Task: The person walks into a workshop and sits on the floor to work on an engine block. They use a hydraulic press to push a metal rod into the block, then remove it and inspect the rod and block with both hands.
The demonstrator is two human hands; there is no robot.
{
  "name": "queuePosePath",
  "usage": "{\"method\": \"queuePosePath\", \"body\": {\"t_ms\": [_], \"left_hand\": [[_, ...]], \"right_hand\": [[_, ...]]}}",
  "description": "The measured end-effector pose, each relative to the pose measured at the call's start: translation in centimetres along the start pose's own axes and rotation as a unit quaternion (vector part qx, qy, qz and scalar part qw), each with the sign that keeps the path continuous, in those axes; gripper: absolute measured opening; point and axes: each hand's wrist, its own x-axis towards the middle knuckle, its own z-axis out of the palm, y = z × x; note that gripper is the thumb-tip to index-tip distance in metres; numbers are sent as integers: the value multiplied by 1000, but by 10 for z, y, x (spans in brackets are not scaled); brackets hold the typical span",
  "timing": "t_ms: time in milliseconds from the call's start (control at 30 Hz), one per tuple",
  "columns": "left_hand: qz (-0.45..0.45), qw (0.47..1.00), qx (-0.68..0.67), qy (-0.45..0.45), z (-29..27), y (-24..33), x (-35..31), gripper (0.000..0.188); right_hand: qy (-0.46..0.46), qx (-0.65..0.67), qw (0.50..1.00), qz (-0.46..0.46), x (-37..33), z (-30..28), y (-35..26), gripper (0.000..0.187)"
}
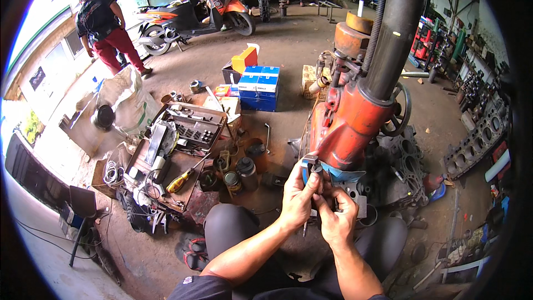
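Note:
My left hand (298, 195) is closed round a small micrometer (306, 170) with a blue curved frame and grey metal ends. Beside it my right hand (338, 214) pinches at the tool's lower end, its thumb and fingers close to my left fingertips. The exact part between those right fingers is mostly hidden. Both hands are held above my knees, just in front of an orange-red machine (347, 128) with a thick dark column. A blue cloth or sheet (345, 174) lies at the machine's base, right behind my hands.
On the left an open metal toolbox (189, 112) holds sockets, and a yellow-handled screwdriver (180, 182) lies on a tray. Cans (246, 171) and blue boxes (260, 86) stand ahead. Engine blocks (477, 144) lie right. A person (102, 28) stands near an orange motorbike (194, 16).

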Motion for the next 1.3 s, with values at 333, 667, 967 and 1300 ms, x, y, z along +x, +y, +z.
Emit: {"method": "queuePosePath", "body": {"t_ms": [333, 667, 967, 1300], "left_hand": [[5, 1000, 10, -12, -1, 0, 1, 56], [-28, 999, 24, -16, -6, 10, 4, 57], [-75, 980, 95, -158, -15, 21, 7, 50], [-45, 938, 229, -257, -4, 37, 3, 54]], "right_hand": [[-1, -22, 1000, -14, 0, -2, 0, 14], [1, 168, 984, 64, -18, -14, -13, 17], [-48, 49, 996, 51, -28, -40, -15, 18], [-51, 174, 975, 128, -43, -49, -19, 14]]}}
